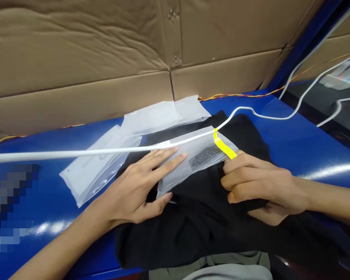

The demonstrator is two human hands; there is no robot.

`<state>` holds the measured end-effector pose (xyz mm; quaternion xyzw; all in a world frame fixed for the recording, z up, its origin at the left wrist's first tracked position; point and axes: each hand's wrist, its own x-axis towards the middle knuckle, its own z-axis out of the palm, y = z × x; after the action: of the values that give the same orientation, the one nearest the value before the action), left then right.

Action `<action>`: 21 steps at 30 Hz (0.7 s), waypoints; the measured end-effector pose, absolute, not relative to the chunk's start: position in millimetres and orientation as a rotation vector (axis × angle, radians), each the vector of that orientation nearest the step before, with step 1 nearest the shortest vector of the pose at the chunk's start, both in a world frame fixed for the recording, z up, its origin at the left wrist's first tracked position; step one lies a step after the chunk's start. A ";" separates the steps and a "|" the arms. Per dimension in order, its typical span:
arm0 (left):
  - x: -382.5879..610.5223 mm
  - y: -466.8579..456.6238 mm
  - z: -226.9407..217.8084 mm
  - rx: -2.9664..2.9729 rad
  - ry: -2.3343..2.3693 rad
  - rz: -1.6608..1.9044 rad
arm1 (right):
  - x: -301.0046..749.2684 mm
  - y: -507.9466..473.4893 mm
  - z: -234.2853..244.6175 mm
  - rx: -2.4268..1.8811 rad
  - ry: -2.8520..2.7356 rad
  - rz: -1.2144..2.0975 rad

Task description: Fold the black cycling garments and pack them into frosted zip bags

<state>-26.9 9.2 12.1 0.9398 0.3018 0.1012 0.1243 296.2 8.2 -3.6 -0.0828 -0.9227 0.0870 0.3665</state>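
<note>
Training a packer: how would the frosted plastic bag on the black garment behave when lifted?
Likely floppy: the frosted plastic bag looks thin and lies flat. Probably light, being apparently empty. Perhaps slippery: smooth film, with the left hand flat on it.

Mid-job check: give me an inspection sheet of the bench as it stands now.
Surface: blue table, glossy.
Job's things: clear bag with yellow strip, lying on a black garment.
Clutter: spare bags at the back left.
Hands: left hand flat on the bag, open; right hand pinches its right edge by the strip.
Cables: white cable crosses over the bag; red-yellow wires run along the back edge.
Surroundings: cardboard walls behind; power strip far right.
</note>
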 end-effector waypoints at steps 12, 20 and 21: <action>-32.5 11.5 15.0 2.766 0.777 0.194 | 295.9 5.9 -16.4 -0.195 -2.433 0.013; -32.0 13.0 13.9 2.817 0.762 0.394 | 304.7 2.6 -39.3 -0.255 -2.376 0.170; -31.1 12.4 14.0 2.827 0.768 0.449 | 306.3 1.9 -42.5 -0.285 -2.407 0.172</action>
<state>-31.1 12.4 14.0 0.9501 0.2582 0.1509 0.0889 306.3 1.9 -42.5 -0.1098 -0.9285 0.0662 0.3484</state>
